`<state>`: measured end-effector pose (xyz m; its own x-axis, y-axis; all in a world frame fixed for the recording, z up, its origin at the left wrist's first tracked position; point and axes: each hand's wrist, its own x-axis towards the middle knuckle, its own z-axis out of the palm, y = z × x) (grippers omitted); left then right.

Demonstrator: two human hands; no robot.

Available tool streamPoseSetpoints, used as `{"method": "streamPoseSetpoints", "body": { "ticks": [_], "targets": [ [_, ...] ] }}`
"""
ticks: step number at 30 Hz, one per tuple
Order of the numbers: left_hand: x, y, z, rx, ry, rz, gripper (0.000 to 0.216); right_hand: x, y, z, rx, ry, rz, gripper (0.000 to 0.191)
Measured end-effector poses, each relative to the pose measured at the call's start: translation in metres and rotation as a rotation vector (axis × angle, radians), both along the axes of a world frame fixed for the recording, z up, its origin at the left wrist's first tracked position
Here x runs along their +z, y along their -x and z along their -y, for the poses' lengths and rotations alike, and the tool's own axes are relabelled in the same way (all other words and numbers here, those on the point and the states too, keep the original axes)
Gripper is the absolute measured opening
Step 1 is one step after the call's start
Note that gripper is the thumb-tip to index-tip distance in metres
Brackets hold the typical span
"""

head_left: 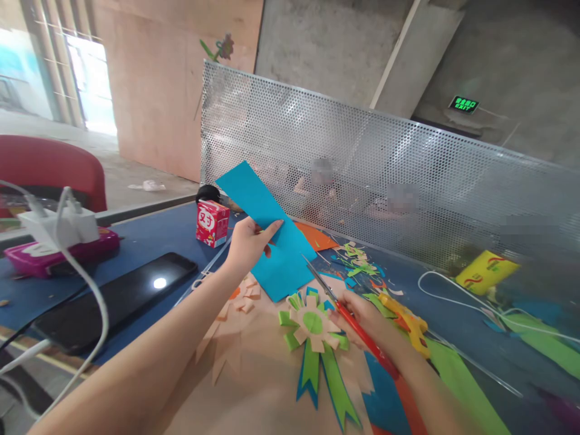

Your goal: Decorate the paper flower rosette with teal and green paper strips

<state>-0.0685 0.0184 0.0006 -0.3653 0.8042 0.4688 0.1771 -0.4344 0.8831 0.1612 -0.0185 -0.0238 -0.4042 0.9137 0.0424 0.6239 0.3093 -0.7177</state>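
Note:
My left hand (251, 241) pinches a blue sheet of felt or paper (272, 208) between thumb and fingers, holding it up over the table. In my right hand (360, 314) is a pair of scissors with red handles (362, 332), its blades pointing up and left toward the sheet's lower right edge. The blades look closed or nearly so. Below the hands lies a rosette (312, 322) of green, peach and blue pieces, with two notched ribbon tails. Beside it on the left are peach petal-like pieces (247, 296) on a large peach sheet (254, 386).
A black phone (118, 296), a purple power strip (67, 244) with white chargers, and a red box (212, 223) stand left. Scraps (357, 260), a yellow glue gun (405, 323) and a yellow packet (487, 272) lie right. A perforated metal divider (290, 139) runs behind; blurred people show through it.

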Motion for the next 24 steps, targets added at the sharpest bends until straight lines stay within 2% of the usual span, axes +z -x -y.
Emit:
{"method": "streamPoseSetpoints", "body": {
  "ticks": [15,19,24],
  "targets": [
    [0.001,-0.001,0.002,-0.007,-0.036,-0.053,0.024,0.003,0.003,0.003,-0.020,0.043,0.039,0.031],
    [0.001,0.000,0.001,-0.001,-0.061,-0.059,0.024,-0.002,0.000,0.000,-0.004,0.014,0.032,0.035],
    [-0.001,0.000,-0.002,-0.005,-0.061,-0.042,0.024,-0.009,-0.001,-0.005,-0.055,0.030,0.051,0.036]
  ]
}}
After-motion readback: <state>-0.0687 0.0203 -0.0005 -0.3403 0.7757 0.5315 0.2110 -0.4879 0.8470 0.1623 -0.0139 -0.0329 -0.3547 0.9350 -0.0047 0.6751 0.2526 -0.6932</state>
